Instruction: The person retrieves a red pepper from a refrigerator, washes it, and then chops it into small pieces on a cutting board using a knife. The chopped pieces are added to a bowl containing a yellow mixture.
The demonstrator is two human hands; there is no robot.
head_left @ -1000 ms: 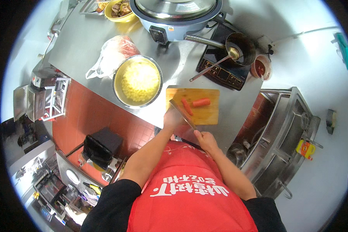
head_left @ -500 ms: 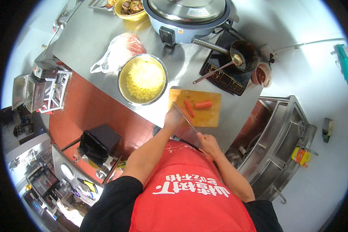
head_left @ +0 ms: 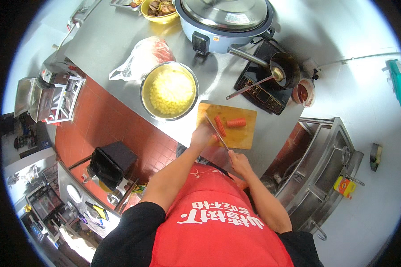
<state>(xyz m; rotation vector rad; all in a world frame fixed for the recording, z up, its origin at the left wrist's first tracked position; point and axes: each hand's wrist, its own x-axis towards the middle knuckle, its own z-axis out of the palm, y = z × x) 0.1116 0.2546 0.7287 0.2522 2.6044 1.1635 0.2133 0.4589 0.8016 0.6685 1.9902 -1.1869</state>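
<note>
In my right hand [head_left: 239, 163] is the handle of a kitchen knife [head_left: 217, 133], its blade slanting up and left over the wooden cutting board [head_left: 243, 139]. My left hand [head_left: 202, 135] is closed at the board's left edge, close against the blade, with a bit of orange-red carrot [head_left: 215, 138] showing by its fingers. Just right of the blade lies a row of cut carrot [head_left: 220, 126]. Farther right rests a thicker carrot chunk [head_left: 236, 122], apart from both hands. My left fingertips are partly hidden.
A metal bowl of yellow cubes [head_left: 170, 91] stands left of the board, with a plastic bag [head_left: 142, 58] behind it. A big cooker [head_left: 227, 26] stands at the back. Right are an induction cooker [head_left: 265, 95], a pot [head_left: 291, 73] and a ladle [head_left: 251, 86]. A metal sink [head_left: 318, 164] lies beyond.
The view has shifted slightly. A bit of carrot now shows between my left fingers and the knife blade. The knife stays in my right hand.
</note>
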